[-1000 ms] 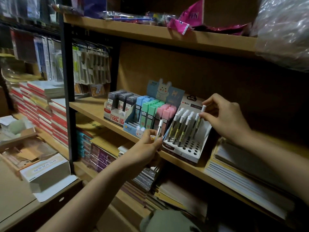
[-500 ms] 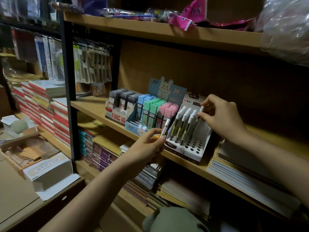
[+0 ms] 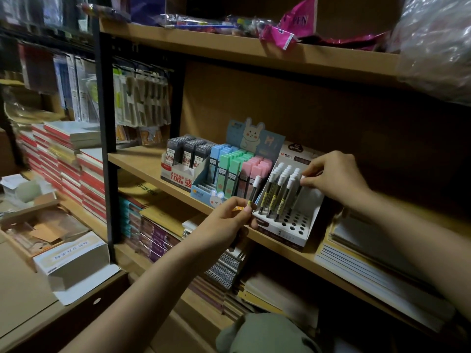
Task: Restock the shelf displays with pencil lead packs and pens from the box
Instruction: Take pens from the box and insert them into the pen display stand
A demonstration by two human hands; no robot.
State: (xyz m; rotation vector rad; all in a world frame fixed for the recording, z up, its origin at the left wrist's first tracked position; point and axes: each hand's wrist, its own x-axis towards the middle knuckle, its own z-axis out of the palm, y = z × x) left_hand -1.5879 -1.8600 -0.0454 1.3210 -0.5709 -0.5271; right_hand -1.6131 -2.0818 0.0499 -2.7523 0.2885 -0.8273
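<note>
A white pen display with round holes stands on the middle shelf, holding several white-capped pens in its back rows. My left hand pinches one white-capped pen by its lower end, upright, just left of the display's front corner. My right hand pinches the cap of a pen at the right end of the display. To the left stand a bunny display of blue, green and pink lead packs and a display of dark lead packs.
An open white box lies on a cardboard surface at the lower left. Stacked notebooks sit right of the pen display. Red-edged book stacks and hanging packets fill the left. Bags crowd the upper shelf.
My left hand has raised its pen and brought it closer to the display's left front corner. My right hand stays on the pen at the display's right end.
</note>
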